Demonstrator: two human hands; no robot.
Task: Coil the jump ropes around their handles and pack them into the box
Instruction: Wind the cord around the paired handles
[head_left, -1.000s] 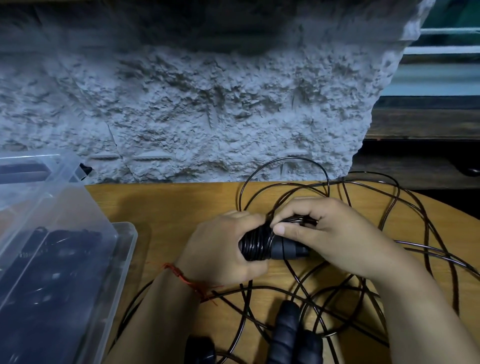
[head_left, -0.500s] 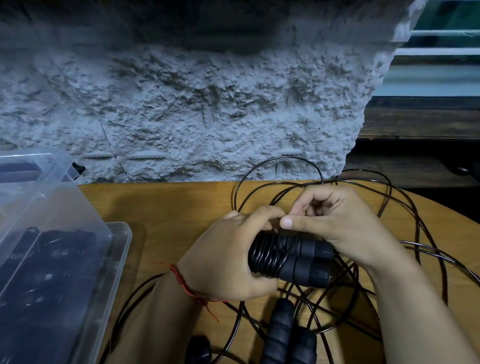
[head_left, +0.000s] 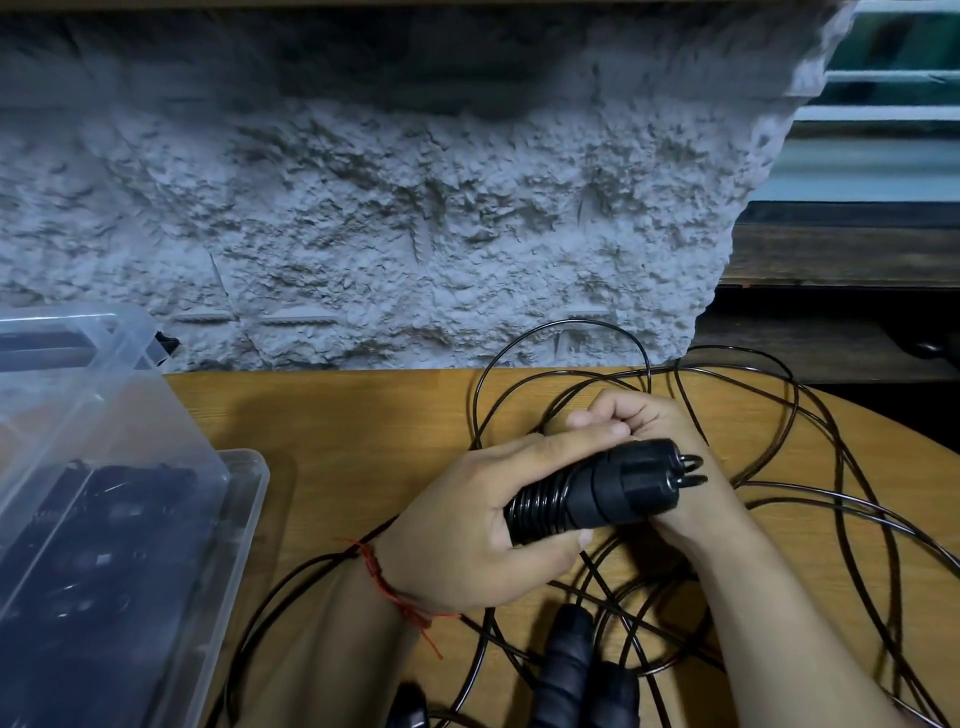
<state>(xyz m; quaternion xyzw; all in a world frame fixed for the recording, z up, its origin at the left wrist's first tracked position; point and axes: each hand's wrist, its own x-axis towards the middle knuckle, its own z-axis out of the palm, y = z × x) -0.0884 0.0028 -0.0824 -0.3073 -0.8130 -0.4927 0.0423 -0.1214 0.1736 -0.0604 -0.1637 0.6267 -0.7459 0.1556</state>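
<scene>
My left hand (head_left: 483, 525) grips a pair of black jump rope handles (head_left: 597, 493) held side by side, with several turns of thin black rope coiled around their left half. Behind them my right hand (head_left: 670, 452) is curled, fingers pinching the black rope (head_left: 831, 499) near the handles' far side. The rest of that rope lies in loose tangled loops over the wooden table (head_left: 337, 415). A second pair of black handles (head_left: 571, 670) lies at the table's front edge. The clear plastic box (head_left: 228, 519) stands at the left with dark coiled ropes inside.
A rough grey stone wall (head_left: 415, 218) rises directly behind the table. The box's clear lid (head_left: 78, 364) stands tilted up at the far left. A dark shelf (head_left: 841, 249) and the table's curved right edge lie to the right.
My left hand has tilted the handles so their capped ends point up and right. My right hand has moved round behind the handles with the rope.
</scene>
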